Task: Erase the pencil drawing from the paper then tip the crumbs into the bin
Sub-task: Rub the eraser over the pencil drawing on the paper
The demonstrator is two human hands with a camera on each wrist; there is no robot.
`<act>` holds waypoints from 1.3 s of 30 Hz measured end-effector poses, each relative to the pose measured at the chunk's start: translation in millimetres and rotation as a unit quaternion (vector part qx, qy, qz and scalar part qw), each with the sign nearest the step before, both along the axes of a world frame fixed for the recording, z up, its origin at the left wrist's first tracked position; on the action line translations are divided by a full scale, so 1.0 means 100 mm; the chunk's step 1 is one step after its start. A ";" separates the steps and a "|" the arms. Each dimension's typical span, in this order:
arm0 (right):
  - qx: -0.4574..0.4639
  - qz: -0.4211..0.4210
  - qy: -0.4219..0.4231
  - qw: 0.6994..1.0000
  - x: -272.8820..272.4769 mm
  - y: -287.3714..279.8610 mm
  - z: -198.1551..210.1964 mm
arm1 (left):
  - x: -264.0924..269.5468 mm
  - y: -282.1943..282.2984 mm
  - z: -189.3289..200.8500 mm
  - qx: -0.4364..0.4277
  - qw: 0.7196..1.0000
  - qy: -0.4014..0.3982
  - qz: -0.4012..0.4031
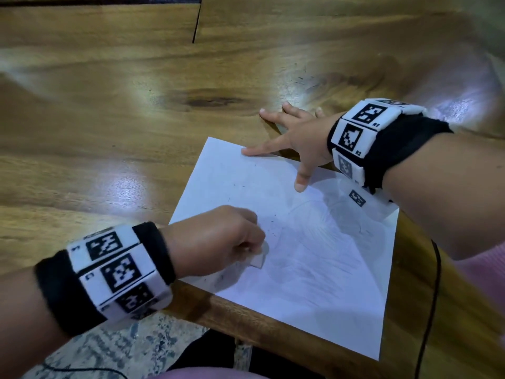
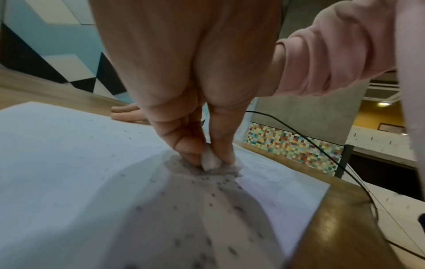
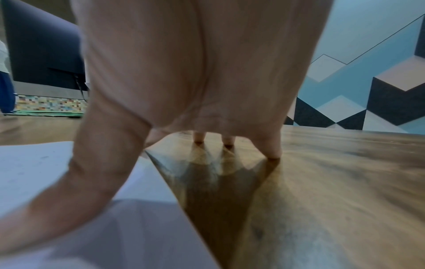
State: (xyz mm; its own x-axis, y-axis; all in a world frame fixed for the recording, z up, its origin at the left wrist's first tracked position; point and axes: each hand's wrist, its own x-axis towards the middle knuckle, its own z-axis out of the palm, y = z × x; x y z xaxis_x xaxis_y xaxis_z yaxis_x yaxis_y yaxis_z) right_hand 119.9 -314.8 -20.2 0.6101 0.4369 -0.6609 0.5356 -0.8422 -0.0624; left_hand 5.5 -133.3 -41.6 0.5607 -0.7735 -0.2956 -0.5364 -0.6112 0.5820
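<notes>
Head view: left hand (image 1: 218,239) is pinching the eraser (image 1: 259,259), rubbing faint drawing on the paper (image 1: 314,269); right hand (image 1: 297,135) is lying flat, steadying it. Crumbs (image 2: 218,187) are awaiting tipping; bin unseen.

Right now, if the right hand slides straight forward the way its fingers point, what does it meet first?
Probably nothing: the right hand lies spread, fingers pointing over bare wooden table beyond the paper. That way looks free as far as shown.

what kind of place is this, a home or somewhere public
Probably a public indoor space such as a cafe or lounge: a large wooden table, a geometric wall mural, and a multicoloured tiled ledge beyond.
</notes>
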 end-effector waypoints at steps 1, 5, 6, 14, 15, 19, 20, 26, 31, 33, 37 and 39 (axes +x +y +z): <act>0.000 -0.001 0.001 1.000 0.00 0.00 0.00 | 0.03 -0.02 0.01 -0.006 1.000 0.000 0.008; -0.007 -0.002 0.009 1.000 0.02 0.00 -0.01 | 0.25 -0.10 0.03 -0.014 0.997 0.009 0.069; -0.013 -0.001 0.010 1.000 0.03 0.01 -0.01 | 0.28 -0.09 0.03 -0.013 0.997 0.017 0.078; 0.043 -0.039 -0.022 0.998 -0.01 -0.11 -0.08 | 0.33 0.01 -0.02 0.020 0.996 -0.005 0.085; 0.051 -0.050 -0.021 0.997 -0.04 -0.15 -0.09 | 0.34 0.02 -0.03 0.024 0.996 -0.010 0.080; 0.058 -0.091 -0.016 0.994 -0.19 -0.31 -0.10 | 0.38 0.03 -0.03 0.006 0.994 -0.029 0.101; 0.053 -0.102 -0.021 0.993 -0.26 -0.34 -0.09 | 0.39 0.03 -0.03 0.007 0.993 -0.036 0.115; 0.006 -0.118 -0.019 0.993 -0.70 -0.35 -0.15 | 0.35 -0.04 -0.02 0.029 0.981 -0.057 0.183; -0.008 -0.103 -0.008 0.995 -0.63 -0.37 -0.14 | 0.18 -0.05 -0.06 0.061 0.980 -0.053 0.180; -0.014 -0.095 -0.006 0.995 -0.61 -0.38 -0.12 | 0.09 -0.05 -0.05 0.056 0.982 -0.050 0.172; -0.010 -0.068 -0.002 0.998 -0.54 -0.36 -0.06 | 0.13 -0.07 0.03 0.026 0.983 -0.034 0.178; 0.005 -0.055 0.010 0.998 -0.53 -0.32 -0.05 | 0.31 -0.11 0.09 0.001 0.980 -0.049 0.194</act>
